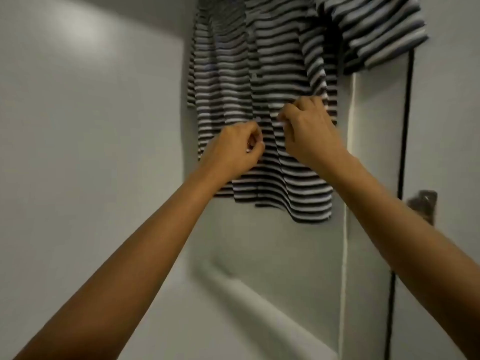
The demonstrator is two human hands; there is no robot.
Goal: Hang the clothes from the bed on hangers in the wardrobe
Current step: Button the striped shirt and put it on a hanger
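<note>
Striped shirt (259,87) hangs vertically, hem down; left hand (233,149) and right hand (306,131) pinch it

Soft matt cloth against smooth grey panels

The striped shirt (259,87) is plainly cloth, kinda a soft knit, matt all over with zero shine, falling in loose ripples at its hem. Left of the shirt the grey panel (91,126) is smooth and flat with a faint satin sheen where light catches it; paint or laminate, honestly can't tell. Right of the shirt the door (446,126) has that same smooth grey finish. The dark handle (423,203) down to the right of the shirt is too blurred to call metal or plastic. Below the shirt the pale ledge (272,315) looks smooth and slightly glossy.
</note>
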